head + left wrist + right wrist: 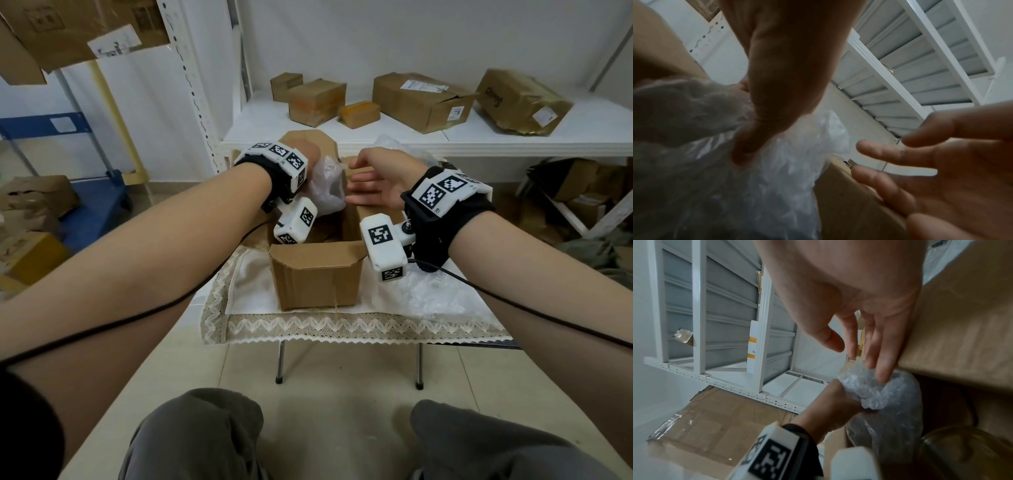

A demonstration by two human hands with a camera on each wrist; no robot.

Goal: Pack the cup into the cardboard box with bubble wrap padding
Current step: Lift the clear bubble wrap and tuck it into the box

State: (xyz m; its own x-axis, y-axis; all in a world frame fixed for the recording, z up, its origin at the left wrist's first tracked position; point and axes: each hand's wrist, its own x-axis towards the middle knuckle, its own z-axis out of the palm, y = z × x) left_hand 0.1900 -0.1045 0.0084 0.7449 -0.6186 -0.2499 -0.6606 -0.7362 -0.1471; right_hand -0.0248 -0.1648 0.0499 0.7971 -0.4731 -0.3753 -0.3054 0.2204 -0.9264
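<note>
My left hand (310, 150) grips the bubble wrap bundle (329, 186) (cup presumably inside, unseen) over the open cardboard box (315, 274); my right hand (380, 178), fingers spread, hovers beside. Lowering and padding remain.

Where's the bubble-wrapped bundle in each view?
Head: bubble-wrapped bundle centre, over the open cardboard box, gripped by the left hand.
Left wrist: lower left, under the thumb.
Right wrist: lower right.
Shared landmark: the right hand, open beside it.
</note>
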